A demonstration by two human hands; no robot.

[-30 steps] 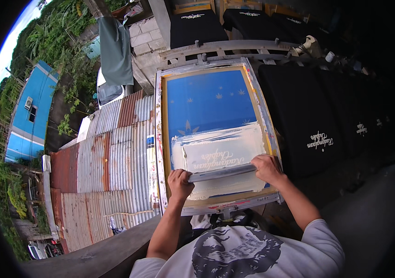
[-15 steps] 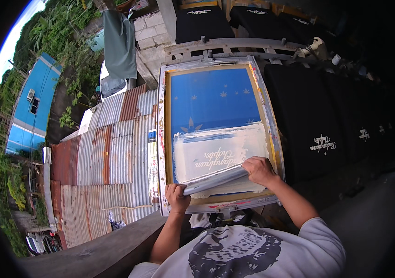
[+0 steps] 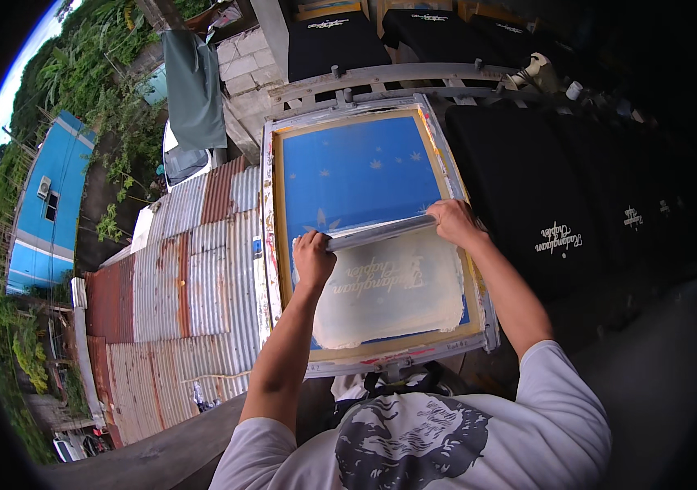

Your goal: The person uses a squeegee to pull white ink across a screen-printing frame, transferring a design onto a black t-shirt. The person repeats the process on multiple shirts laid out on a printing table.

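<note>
My left hand (image 3: 314, 256) and my right hand (image 3: 456, 224) are closed round opposite ends of a long grey squeegee (image 3: 381, 233). It lies across a screen printing frame (image 3: 270, 204) with a blue mesh (image 3: 356, 167), its right end a little farther from me than its left. Nearer to me than the squeegee, a thin pale coat of white ink (image 3: 365, 318) covers the mesh, with lettering showing through. Small leaf shapes dot the blue part beyond. Whatever lies beneath the frame is hidden.
Black shirts (image 3: 512, 192) with white lettering lie on boards to the right, and more black shirts (image 3: 338, 49) are at the back. A metal rail (image 3: 389, 77) runs behind the frame. Rusty corrugated roofing (image 3: 177, 278) is on the left, above a concrete ledge (image 3: 152, 437).
Both hands have pushed the squeegee away from me, from the near part of the mesh to about its middle. The ink behind it now looks thinner. The view has shifted slightly.
</note>
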